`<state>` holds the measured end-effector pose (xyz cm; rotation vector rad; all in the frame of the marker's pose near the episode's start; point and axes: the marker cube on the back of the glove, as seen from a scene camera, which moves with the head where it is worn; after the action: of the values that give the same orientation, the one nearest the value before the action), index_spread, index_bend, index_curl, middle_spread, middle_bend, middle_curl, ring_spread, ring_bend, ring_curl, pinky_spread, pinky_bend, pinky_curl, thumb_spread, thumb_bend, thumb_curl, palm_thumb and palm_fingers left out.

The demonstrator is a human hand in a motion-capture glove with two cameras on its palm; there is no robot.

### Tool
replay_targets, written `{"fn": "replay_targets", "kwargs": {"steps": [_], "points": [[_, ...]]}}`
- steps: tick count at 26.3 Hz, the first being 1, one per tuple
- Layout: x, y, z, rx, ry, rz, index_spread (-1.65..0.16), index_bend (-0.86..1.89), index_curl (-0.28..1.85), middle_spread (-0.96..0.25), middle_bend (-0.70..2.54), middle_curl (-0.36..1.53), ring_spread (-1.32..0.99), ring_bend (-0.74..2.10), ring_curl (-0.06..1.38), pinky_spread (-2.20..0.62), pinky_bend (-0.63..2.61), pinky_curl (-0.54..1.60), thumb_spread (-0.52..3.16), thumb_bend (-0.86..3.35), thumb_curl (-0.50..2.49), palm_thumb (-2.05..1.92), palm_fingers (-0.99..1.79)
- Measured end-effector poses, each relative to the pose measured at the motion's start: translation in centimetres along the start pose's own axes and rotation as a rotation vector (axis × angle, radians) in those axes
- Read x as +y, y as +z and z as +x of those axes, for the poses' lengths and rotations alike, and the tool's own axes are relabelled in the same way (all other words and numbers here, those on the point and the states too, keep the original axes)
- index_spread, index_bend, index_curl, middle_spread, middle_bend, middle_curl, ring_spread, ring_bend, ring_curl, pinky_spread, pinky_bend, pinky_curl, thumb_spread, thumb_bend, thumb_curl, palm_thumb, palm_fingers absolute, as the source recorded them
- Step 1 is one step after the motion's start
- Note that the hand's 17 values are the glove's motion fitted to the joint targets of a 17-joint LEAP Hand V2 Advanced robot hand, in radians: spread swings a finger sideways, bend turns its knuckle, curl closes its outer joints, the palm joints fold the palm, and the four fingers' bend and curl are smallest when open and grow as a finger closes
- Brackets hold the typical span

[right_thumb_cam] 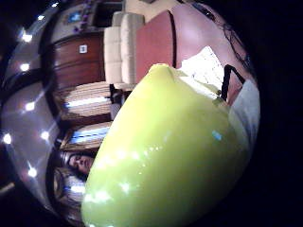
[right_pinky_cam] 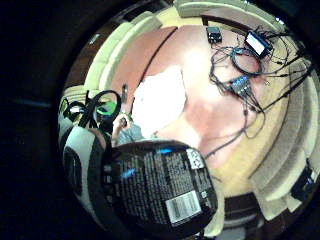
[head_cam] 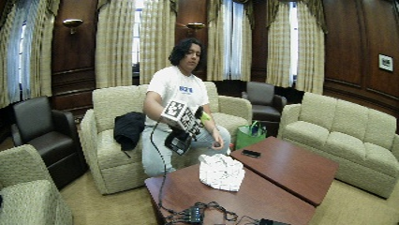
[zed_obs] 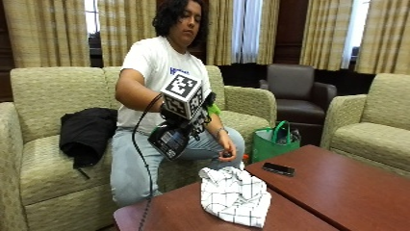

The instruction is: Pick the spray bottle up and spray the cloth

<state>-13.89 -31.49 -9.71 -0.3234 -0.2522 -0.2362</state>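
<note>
In the outside view my gloved right hand (zed_obs: 186, 117) grips the spray bottle (zed_obs: 169, 140), held tilted in the air in front of the person's lap. The bottle has a black labelled body and a lime-green top (zed_obs: 213, 109). It hangs above and behind the white checked cloth (zed_obs: 234, 195), which lies crumpled on the near brown table (zed_obs: 185, 214). The bottle's label (right_pinky_cam: 160, 190) fills the little finger side palm view, with the cloth (right_pinky_cam: 159, 100) beyond it. Its green part (right_thumb_cam: 165, 156) fills the thumb side view. The bare left hand (zed_obs: 224, 152) rests by the knee.
A black phone (zed_obs: 278, 169) lies on the second table (zed_obs: 333, 187). A green bag (zed_obs: 272, 142) stands on the floor by the sofa, and a black jacket (zed_obs: 86, 132) lies on the sofa. Cables and small devices (head_cam: 199, 214) sit at the table's near end.
</note>
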Motion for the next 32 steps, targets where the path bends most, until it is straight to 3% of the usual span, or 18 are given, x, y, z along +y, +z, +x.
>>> {"fn": "replay_targets", "kwargs": {"steps": [14,32], "points": [[-4.5,2.6,-1.6,0.411,0.312,-0.384,-0.21,0.49,0.57,-0.16,0.73,0.55,-0.19,0.66,0.47,-0.28,0.4,0.38,0.28,-0.03,0.76,0.92,1.37],[-10.8,17.3,2.0,0.65,0.558,-0.671,-0.21,0.47,0.58,-0.17,0.73,0.55,-0.19,0.65,0.48,-0.28,0.39,0.38,0.29,-0.03,0.8,0.91,1.37]]}}
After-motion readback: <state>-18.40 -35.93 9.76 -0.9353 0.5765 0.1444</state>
